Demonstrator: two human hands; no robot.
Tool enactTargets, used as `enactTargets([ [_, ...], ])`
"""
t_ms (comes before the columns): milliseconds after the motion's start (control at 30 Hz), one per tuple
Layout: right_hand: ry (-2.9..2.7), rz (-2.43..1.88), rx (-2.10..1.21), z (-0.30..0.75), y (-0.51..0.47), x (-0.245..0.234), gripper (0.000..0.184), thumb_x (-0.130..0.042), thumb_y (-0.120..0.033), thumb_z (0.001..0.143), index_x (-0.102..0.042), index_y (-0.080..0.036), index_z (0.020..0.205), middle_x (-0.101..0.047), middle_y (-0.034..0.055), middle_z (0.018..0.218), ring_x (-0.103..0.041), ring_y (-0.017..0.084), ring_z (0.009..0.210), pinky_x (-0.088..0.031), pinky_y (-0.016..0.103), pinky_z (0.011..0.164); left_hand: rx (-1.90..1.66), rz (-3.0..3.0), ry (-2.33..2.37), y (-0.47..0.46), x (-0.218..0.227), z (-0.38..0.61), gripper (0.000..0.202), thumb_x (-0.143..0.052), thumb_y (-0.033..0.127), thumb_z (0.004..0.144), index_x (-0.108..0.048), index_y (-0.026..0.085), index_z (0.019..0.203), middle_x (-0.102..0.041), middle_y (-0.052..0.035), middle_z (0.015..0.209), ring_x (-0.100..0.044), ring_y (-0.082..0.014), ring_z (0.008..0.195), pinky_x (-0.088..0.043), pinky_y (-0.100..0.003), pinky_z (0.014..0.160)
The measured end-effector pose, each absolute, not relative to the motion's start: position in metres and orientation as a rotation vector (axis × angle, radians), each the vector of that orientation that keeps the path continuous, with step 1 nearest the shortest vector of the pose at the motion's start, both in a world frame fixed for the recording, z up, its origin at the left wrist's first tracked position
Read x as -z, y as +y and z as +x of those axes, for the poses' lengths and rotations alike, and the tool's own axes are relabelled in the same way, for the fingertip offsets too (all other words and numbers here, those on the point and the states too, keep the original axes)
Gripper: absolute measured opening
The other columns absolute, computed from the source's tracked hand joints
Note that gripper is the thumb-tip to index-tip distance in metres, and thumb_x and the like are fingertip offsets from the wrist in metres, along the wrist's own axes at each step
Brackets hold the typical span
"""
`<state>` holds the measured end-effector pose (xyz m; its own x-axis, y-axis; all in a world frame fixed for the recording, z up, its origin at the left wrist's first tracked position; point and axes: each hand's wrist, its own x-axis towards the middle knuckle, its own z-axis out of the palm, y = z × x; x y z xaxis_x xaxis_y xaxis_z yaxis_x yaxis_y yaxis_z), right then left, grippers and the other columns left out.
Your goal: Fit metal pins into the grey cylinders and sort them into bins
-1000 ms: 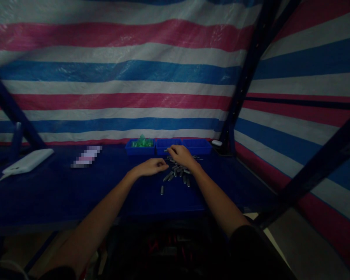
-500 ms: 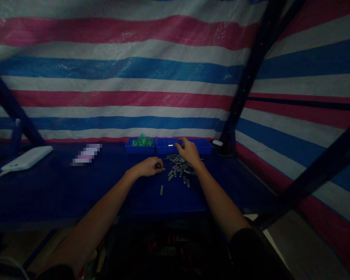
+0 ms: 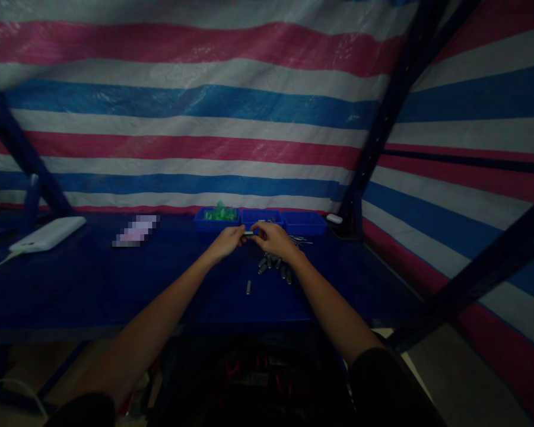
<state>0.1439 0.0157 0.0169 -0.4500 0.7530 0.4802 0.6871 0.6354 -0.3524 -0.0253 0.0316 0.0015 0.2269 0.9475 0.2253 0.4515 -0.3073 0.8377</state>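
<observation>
A small grey cylindrical piece [image 3: 248, 233] is pinched in the fingers of my left hand [image 3: 226, 242], just in front of the middle bin. My right hand [image 3: 275, 239] meets it from the right, thumb and fingertips closed at the piece's right end. Whatever is between those fingertips is too small to make out. Beneath and beside my right wrist lies a pile of similar grey pieces [image 3: 273, 261], partly covered by the hand. One more grey piece [image 3: 248, 287] lies apart, nearer the table's front edge. Thin metal pins [image 3: 300, 240] stick out right of the hand.
Along the back stand a blue bin [image 3: 199, 224] of green bits, a middle blue bin [image 3: 262, 213] with small parts and a right blue bin [image 3: 305, 224]. A white power bank [image 3: 48, 233] with a cable is at left. A white case [image 3: 334, 219] sits back right.
My right hand has come back from the middle bin toward my left hand. My left hand has lifted its grey piece up and forward, so the hands now meet.
</observation>
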Motion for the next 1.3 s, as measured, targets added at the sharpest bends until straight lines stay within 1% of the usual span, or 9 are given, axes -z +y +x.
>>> enactTargets([
  [167, -2.267, -1.140, -0.080, 0.144, 0.010, -0.024, 0.021, -0.055, -0.026, 0.077, -0.059, -0.022, 0.098, -0.058, -0.0019, 0.069, -0.050, 0.011, 0.063, -0.032, 0.021, 0.059, -0.964, 1.800, 1.251, 0.029, -0.001, -0.022, 0.052, -0.029, 0.055, 0.082, -0.057, 0.011, 0.073, -0.054, -0.0023, 0.062, -0.046, -0.0101, 0.052, -0.034, -0.022, 0.050],
  [300, -2.141, -1.273, -0.004, 0.151, 0.013, -0.028, 0.023, -0.048, -0.038, 0.081, -0.062, -0.021, 0.087, -0.062, 0.0004, 0.072, -0.054, 0.012, 0.065, -0.034, 0.022, 0.059, -0.903, 1.914, 1.275, 0.026, -0.001, -0.022, 0.052, -0.025, 0.052, 0.084, -0.058, 0.013, 0.081, -0.055, -0.0021, 0.063, -0.048, -0.0111, 0.052, -0.034, -0.023, 0.050],
  [433, -1.815, -1.554, 0.075, 0.166, 0.027, -0.029, 0.033, -0.040, -0.045, 0.084, -0.062, -0.020, 0.084, -0.065, 0.0031, 0.076, -0.058, 0.016, 0.070, -0.036, 0.023, 0.060, -0.758, 2.304, 1.314, 0.016, 0.002, -0.018, 0.037, -0.044, 0.049, 0.079, -0.060, 0.017, 0.084, -0.058, -0.0004, 0.062, -0.051, -0.0123, 0.055, -0.033, -0.022, 0.052],
  [567, -1.624, -1.781, 0.115, 0.174, 0.045, -0.025, 0.042, -0.035, -0.052, 0.085, -0.061, -0.019, 0.086, -0.065, 0.0084, 0.083, -0.060, 0.020, 0.079, -0.039, 0.027, 0.065, -0.558, 2.416, 1.267, 0.010, 0.006, -0.010, 0.037, -0.057, 0.054, 0.068, -0.062, 0.020, 0.082, -0.060, 0.0012, 0.063, -0.053, -0.0126, 0.056, -0.032, -0.021, 0.049],
  [733, -1.755, -1.770, 0.056, 0.173, 0.051, -0.017, 0.045, -0.039, -0.058, 0.081, -0.062, -0.020, 0.082, -0.066, 0.0079, 0.081, -0.060, 0.020, 0.079, -0.039, 0.026, 0.066, -0.512, 2.502, 1.267, 0.019, 0.013, -0.013, 0.018, -0.048, 0.030, 0.079, -0.064, 0.021, 0.082, -0.064, -0.0019, 0.075, -0.057, -0.0145, 0.068, -0.038, -0.022, 0.060],
  [867, -1.853, -1.603, 0.006, 0.170, 0.042, -0.013, 0.044, -0.034, -0.054, 0.084, -0.062, -0.020, 0.080, -0.065, 0.0041, 0.074, -0.058, 0.015, 0.070, -0.036, 0.023, 0.060, -0.490, 2.613, 1.223, 0.026, 0.015, -0.022, 0.019, -0.052, 0.029, 0.076, -0.064, 0.021, 0.087, -0.063, -0.0046, 0.084, -0.057, -0.0168, 0.077, -0.040, -0.024, 0.068],
  [1033, -2.018, -1.410, -0.124, 0.160, 0.033, -0.008, 0.037, -0.041, -0.048, 0.083, -0.061, -0.018, 0.078, -0.060, 0.0004, 0.065, -0.053, 0.011, 0.059, -0.032, 0.021, 0.054, -0.458, 2.585, 1.282, 0.026, 0.013, -0.025, 0.017, -0.054, 0.030, 0.074, -0.063, 0.019, 0.085, -0.063, -0.0047, 0.083, -0.057, -0.0172, 0.077, -0.039, -0.024, 0.067],
  [1167, -2.174, -1.236, -0.251, 0.150, 0.028, -0.005, 0.025, -0.051, -0.038, 0.079, -0.059, -0.019, 0.094, -0.057, -0.0024, 0.063, -0.050, 0.010, 0.058, -0.033, 0.020, 0.055, -0.551, 2.403, 1.403, 0.027, 0.007, -0.024, 0.026, -0.039, 0.031, 0.082, -0.060, 0.016, 0.077, -0.064, -0.0046, 0.075, -0.057, -0.0163, 0.069, -0.038, -0.024, 0.062],
  [1300, -2.244, -1.135, -0.314, 0.146, 0.024, -0.005, 0.029, -0.055, -0.025, 0.076, -0.055, -0.020, 0.104, -0.056, -0.0038, 0.065, -0.049, 0.010, 0.059, -0.034, 0.020, 0.056, -0.713, 2.174, 1.393, 0.032, 0.003, -0.026, 0.037, -0.030, 0.034, 0.084, -0.059, 0.015, 0.070, -0.061, -0.0034, 0.066, -0.055, -0.0154, 0.063, -0.038, -0.024, 0.058],
])
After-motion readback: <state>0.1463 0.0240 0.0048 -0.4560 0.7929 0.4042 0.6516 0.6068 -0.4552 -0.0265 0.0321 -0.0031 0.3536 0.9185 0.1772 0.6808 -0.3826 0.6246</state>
